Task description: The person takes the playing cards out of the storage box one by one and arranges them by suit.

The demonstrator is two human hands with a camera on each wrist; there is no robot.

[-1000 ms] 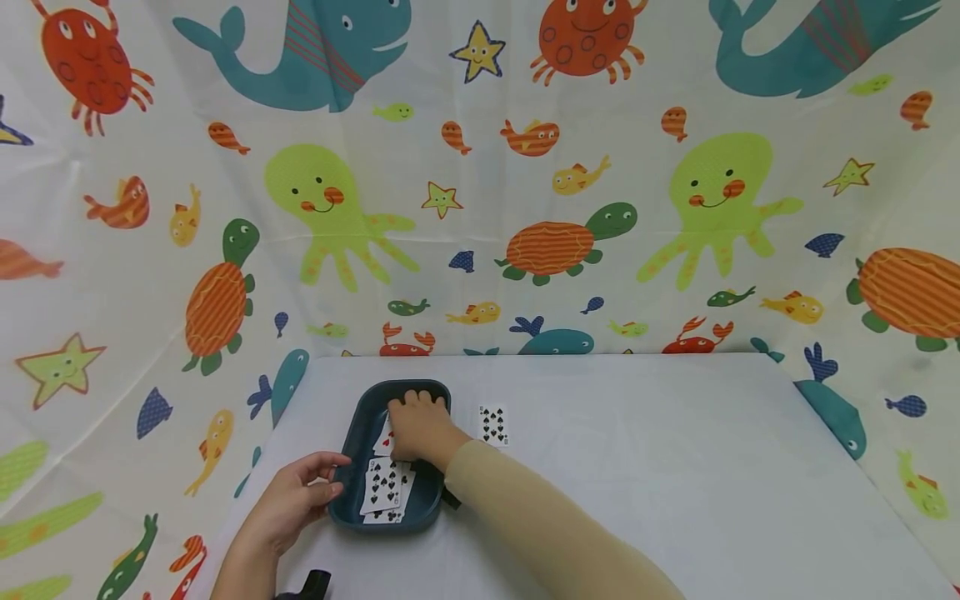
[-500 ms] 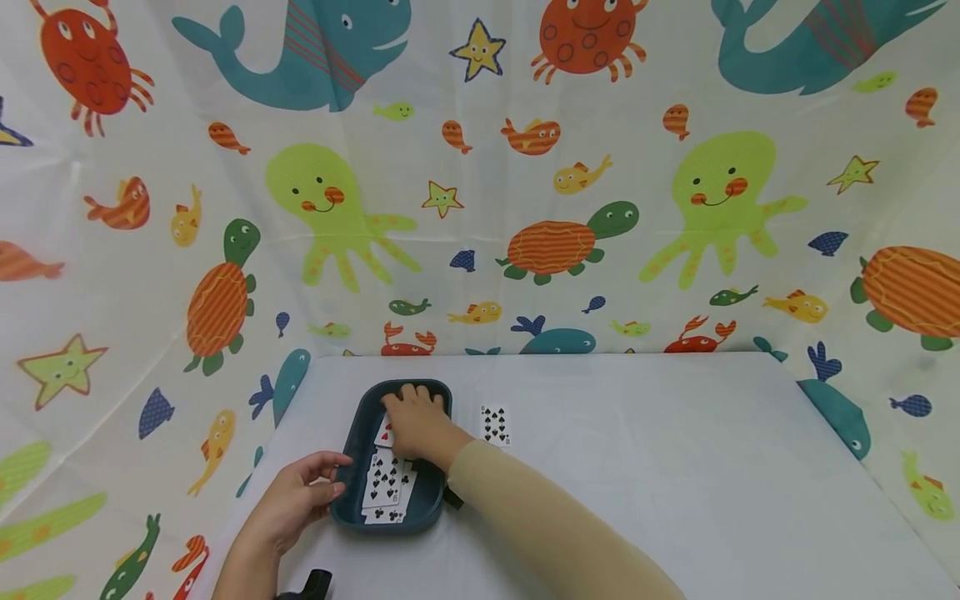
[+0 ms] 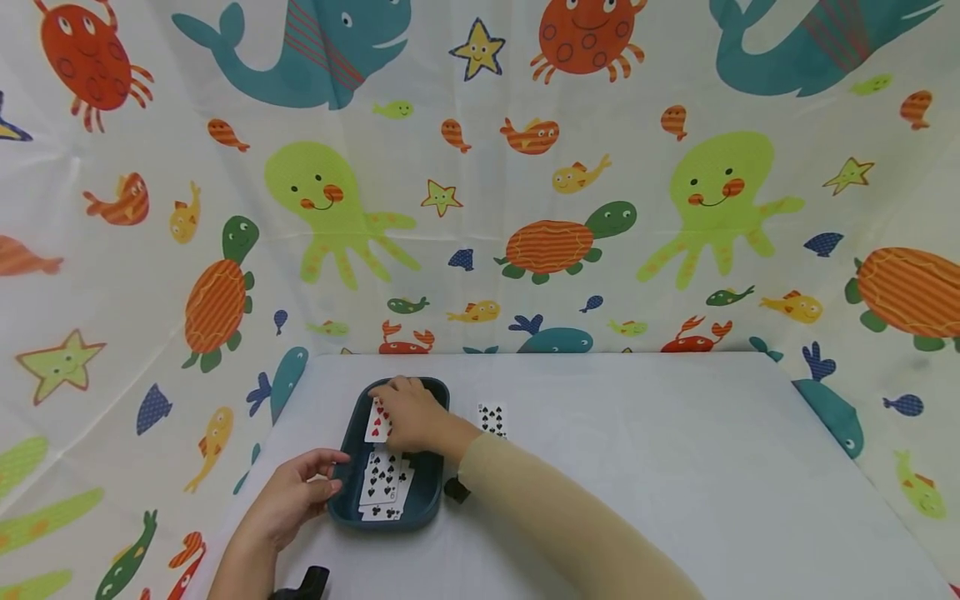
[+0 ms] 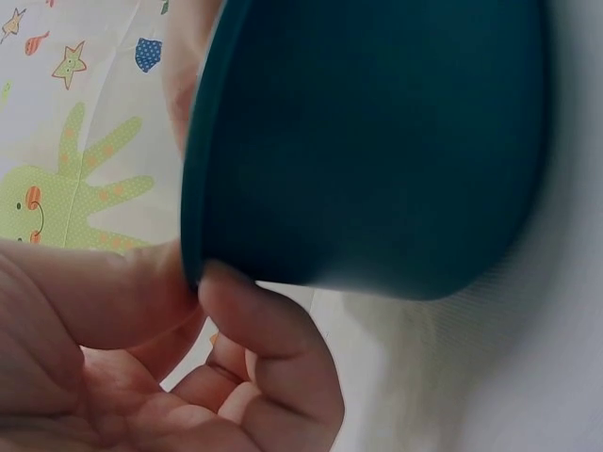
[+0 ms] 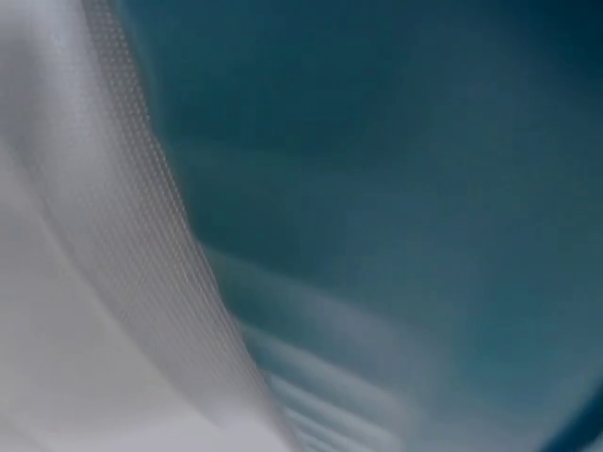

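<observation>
Teal oblong plastic tray (image 3: 431, 492) on white table (image 3: 637, 467); left hand (image 3: 288, 500) fingers (image 4: 273, 358) grip its near-left rim. Right hand (image 3: 408, 417) fingers pinch red hearts card (image 3: 377, 422) above black clubs cards (image 3: 384, 483). Spades card (image 3: 492, 419) right of those fingers; card numbers unreadable.

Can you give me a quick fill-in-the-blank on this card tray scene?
1. The left hand grips the rim of the dark teal ____.
2. The right hand holds a card with ____ pips.
3. A lone spade card lies on the ____, right of the tray.

Missing words: tray; red; table
</observation>
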